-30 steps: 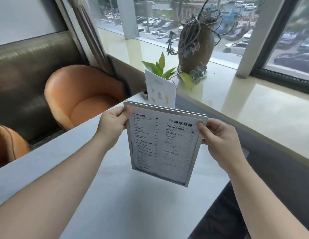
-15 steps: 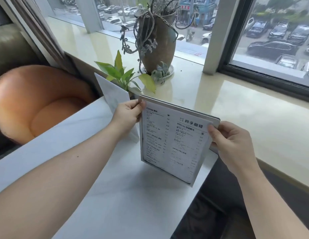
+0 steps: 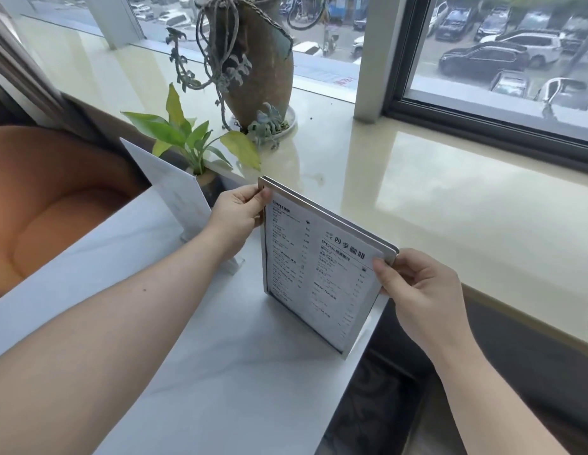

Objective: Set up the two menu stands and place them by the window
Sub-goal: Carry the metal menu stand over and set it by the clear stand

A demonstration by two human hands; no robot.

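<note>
I hold a silver-framed menu stand (image 3: 319, 270) upright with printed drink lists facing me, its lower edge near the table's right edge. My left hand (image 3: 235, 220) grips its upper left corner and my right hand (image 3: 417, 290) pinches its upper right corner. A second, clear acrylic menu stand (image 3: 174, 188) with a pale sheet stands on the white table (image 3: 204, 372) behind my left hand, close to the window sill. Its base is partly hidden by my wrist.
A small green plant (image 3: 187, 136) sits at the table's far end. On the cream window sill (image 3: 450, 198) stands a brown vase (image 3: 260, 67) with trailing succulents. An orange chair (image 3: 56, 205) is at the left. A dark gap runs below the sill.
Both hands have carried the framed menu forward and right toward the window end of the table, and lowered it closer to the tabletop. The view has turned toward the sill.
</note>
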